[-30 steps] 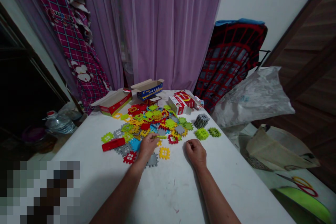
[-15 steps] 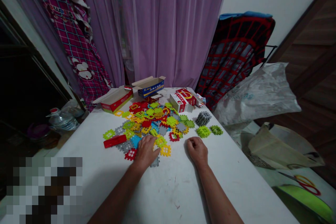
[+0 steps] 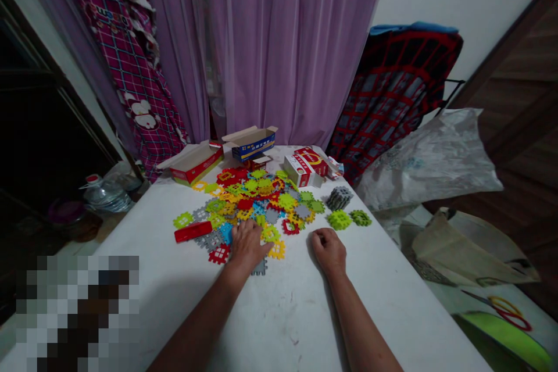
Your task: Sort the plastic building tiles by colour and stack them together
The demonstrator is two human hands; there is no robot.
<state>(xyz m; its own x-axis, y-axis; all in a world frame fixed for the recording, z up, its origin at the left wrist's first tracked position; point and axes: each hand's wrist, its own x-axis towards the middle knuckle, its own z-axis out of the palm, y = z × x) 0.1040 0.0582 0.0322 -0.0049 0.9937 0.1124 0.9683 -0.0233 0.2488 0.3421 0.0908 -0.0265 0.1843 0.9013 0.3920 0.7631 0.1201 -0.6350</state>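
Observation:
My left hand (image 3: 248,244) rests palm down on the near edge of a pile of toothed plastic building pieces (image 3: 244,204) on the table. Its fingers are stretched forward with the thumb apart, and its fingertips touch pieces. Around it lie a red square piece (image 3: 219,254), a yellow piece (image 3: 277,250) and a grey piece (image 3: 260,268) partly under the wrist. To the right, my right hand (image 3: 329,250) is closed in a fist on the white tabletop, with nothing showing in it. Beyond that fist are green stacked pieces (image 3: 339,220) and a grey stack (image 3: 340,198).
A long red block (image 3: 193,231) lies left of the pile. Open cartons stand at the back: a red one (image 3: 196,166), a blue one (image 3: 255,144) and a red-and-white one (image 3: 300,170). Scissors (image 3: 505,308) and a cloth bag (image 3: 471,247) are off the table's right side.
My left hand has shifted slightly, with the thumb a little further out over the yellow piece. The right fist stays in place. The whole view has moved slightly.

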